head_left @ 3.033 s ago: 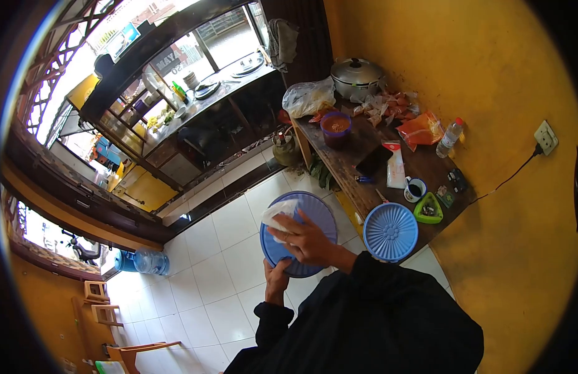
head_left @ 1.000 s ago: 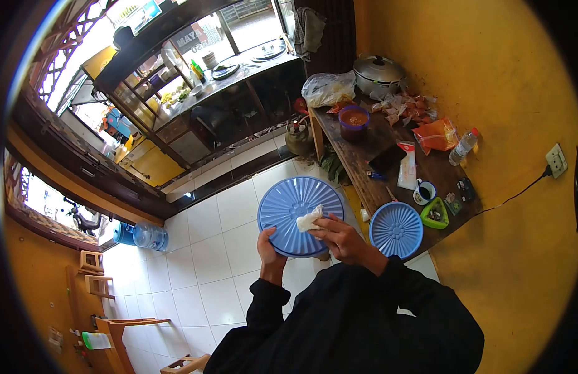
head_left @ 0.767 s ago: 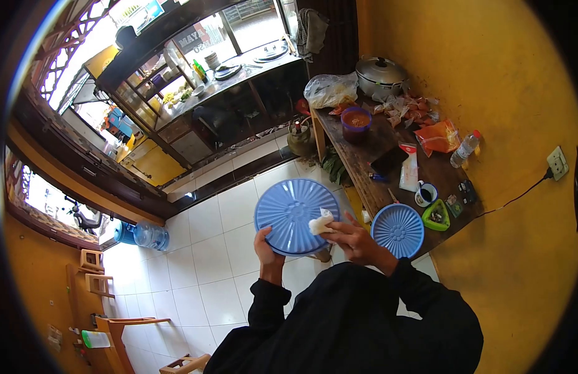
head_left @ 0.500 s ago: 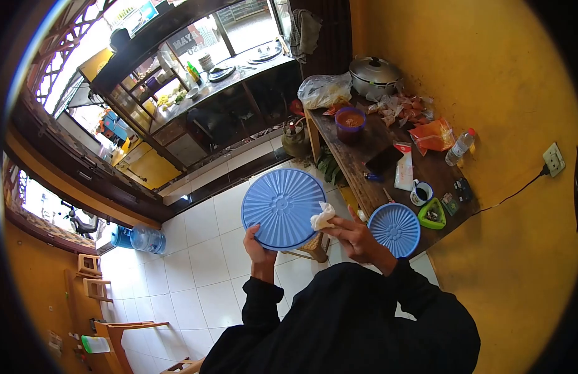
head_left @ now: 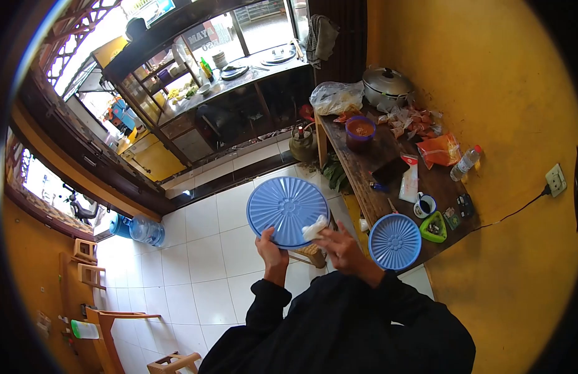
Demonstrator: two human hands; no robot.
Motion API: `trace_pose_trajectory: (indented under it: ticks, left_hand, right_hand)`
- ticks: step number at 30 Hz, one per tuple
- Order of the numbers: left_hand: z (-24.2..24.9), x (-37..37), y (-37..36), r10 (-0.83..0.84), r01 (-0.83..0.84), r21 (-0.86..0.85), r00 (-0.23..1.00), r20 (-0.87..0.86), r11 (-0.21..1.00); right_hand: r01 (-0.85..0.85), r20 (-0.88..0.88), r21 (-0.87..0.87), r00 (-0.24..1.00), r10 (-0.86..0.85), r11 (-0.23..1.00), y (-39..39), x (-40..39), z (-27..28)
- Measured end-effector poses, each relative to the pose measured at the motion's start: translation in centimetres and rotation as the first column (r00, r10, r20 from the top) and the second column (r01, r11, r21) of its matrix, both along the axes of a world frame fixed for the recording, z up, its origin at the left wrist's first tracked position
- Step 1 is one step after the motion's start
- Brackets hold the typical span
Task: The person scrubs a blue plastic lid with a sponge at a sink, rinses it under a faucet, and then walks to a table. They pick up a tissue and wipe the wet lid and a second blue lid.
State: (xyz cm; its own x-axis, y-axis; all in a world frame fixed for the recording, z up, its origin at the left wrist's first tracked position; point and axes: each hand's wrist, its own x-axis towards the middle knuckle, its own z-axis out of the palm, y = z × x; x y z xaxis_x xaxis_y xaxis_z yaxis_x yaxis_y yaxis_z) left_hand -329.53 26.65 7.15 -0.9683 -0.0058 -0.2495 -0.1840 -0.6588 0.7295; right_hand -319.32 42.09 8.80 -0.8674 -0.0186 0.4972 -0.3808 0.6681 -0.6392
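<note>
A large round blue lid (head_left: 287, 207) with raised ribs is held up over the floor, tilted. My left hand (head_left: 273, 252) grips its lower edge, thumb on top. In my right hand (head_left: 342, 248) is a crumpled white cloth or tissue (head_left: 314, 228), pressed on the lid's lower right part. A smaller blue ribbed lid (head_left: 395, 241) lies on the near end of the wooden table, to the right of my right hand.
The wooden table (head_left: 379, 165) holds a purple-rimmed container (head_left: 360, 132), a pot (head_left: 387, 88), a plastic bottle (head_left: 466, 163), a mug (head_left: 424, 206) and a green tray (head_left: 433, 227). A stool (head_left: 310, 254) stands beneath the lid. Water jugs (head_left: 146, 231) stand at left.
My right hand and the white cloth have moved left and slightly down onto the lid. The lid is tilted more. The view has shifted a little.
</note>
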Motion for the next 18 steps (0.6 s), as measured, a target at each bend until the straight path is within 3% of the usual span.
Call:
trace_pose_trajectory:
  ticks: [3, 5, 12, 16, 18]
  left_hand:
    - [1.7, 0.6, 1.2, 0.089, -0.085, -0.049, 0.993, 0.077, 0.995]
    - [2.1, 0.8, 1.3, 0.094, -0.091, -0.043, 0.992, 0.089, 0.995]
    - [3.8, 1.1, 1.5, 0.016, -0.016, 0.01, 0.998, 0.061, 1.0]
    - [3.4, 1.1, 1.7, 0.006, -0.005, -0.018, 0.999, 0.035, 1.0]
    - [3.1, 1.2, 1.7, 0.01, -0.008, -0.045, 0.998, 0.054, 0.999]
  right_hand:
    - [-0.068, -0.033, -0.04, 0.997, 0.067, 0.997, -1.6, -0.1, -0.3]
    - [-0.074, -0.032, -0.17, 0.997, 0.069, 0.983, -2.0, 0.0, 0.0]
    - [0.036, -0.118, -0.124, 0.992, -0.05, 0.992, 0.6, -1.0, -0.2]
    - [0.039, -0.052, -0.149, 0.998, -0.048, 0.988, -0.8, -0.9, 0.9]
    - [-0.051, -0.08, -0.114, 0.996, 0.042, 0.992, -1.4, -0.7, 0.6]
